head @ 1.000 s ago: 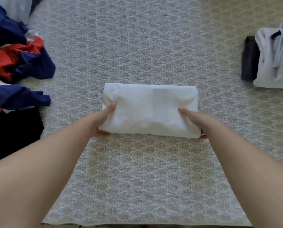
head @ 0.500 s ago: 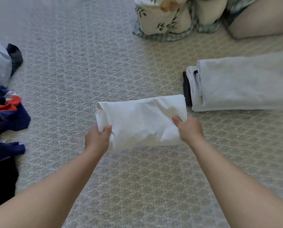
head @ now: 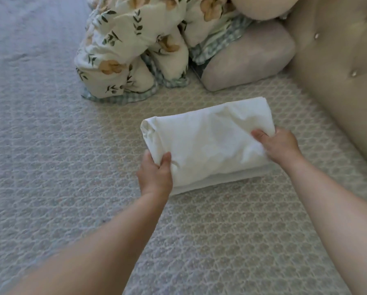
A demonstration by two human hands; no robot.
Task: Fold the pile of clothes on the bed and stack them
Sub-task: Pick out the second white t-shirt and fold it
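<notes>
Both hands grip the folded white garment: left hand [head: 155, 172] at its near-left corner, right hand [head: 277, 143] at its right end, just above the stack [head: 216, 181]. Lower it level, edges matched.

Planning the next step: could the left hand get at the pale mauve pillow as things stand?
Probably not: the left hand grips the folded white garment, which lies between it and the pale mauve pillow.
</notes>
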